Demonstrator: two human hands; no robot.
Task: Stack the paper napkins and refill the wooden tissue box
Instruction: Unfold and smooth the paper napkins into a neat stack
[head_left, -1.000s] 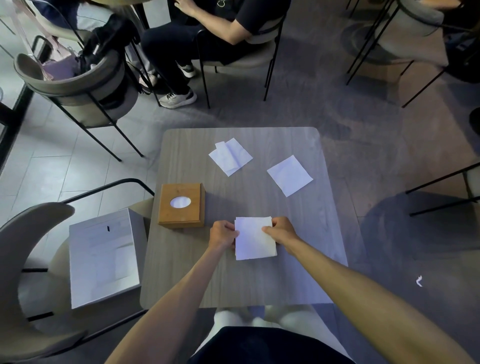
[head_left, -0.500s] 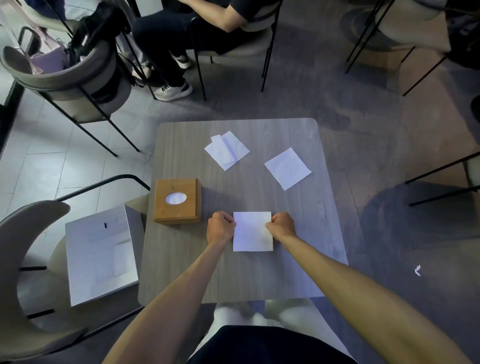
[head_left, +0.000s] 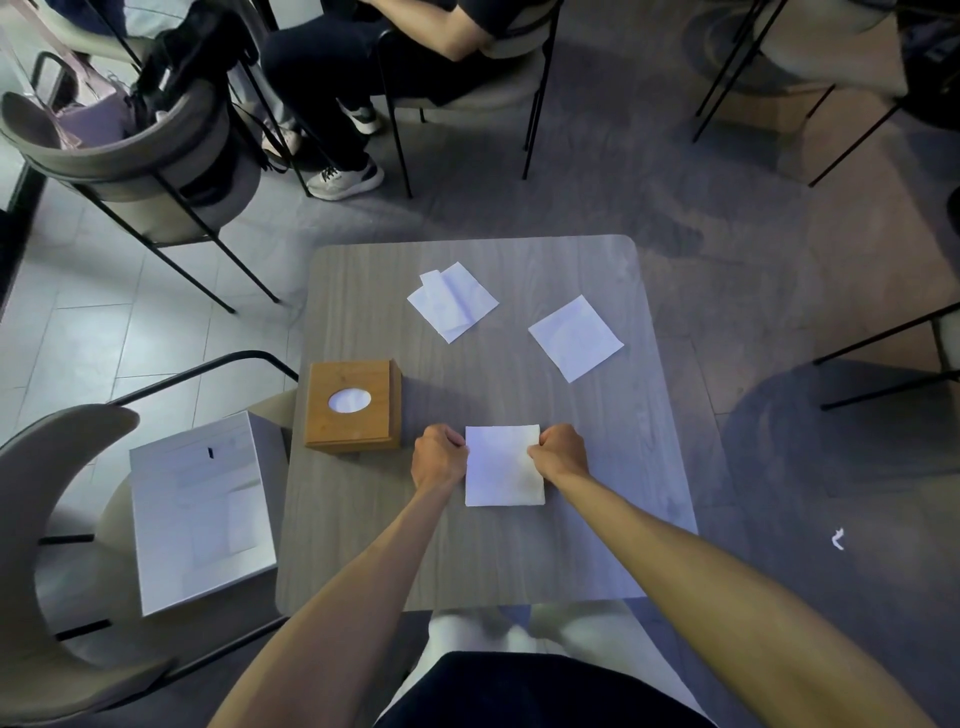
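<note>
A white napkin stack (head_left: 503, 467) lies flat near the middle of the grey table (head_left: 597, 519). My left hand (head_left: 439, 457) pinches its left edge and my right hand (head_left: 561, 451) pinches its right edge. The wooden tissue box (head_left: 353, 408) stands just left of my left hand, with an oval slot on top showing white. Farther back lie a partly folded napkin (head_left: 452, 301) and a flat square napkin (head_left: 575, 338).
A white cardboard box (head_left: 200, 506) rests on the chair seat at the left. Chairs surround the table; a seated person's legs (head_left: 332, 93) are beyond the far edge. A small paper scrap (head_left: 837, 539) lies on the floor at right.
The napkin stack, tilted a second ago, now lies square to the table edge. Both hands have shifted to its upper side edges.
</note>
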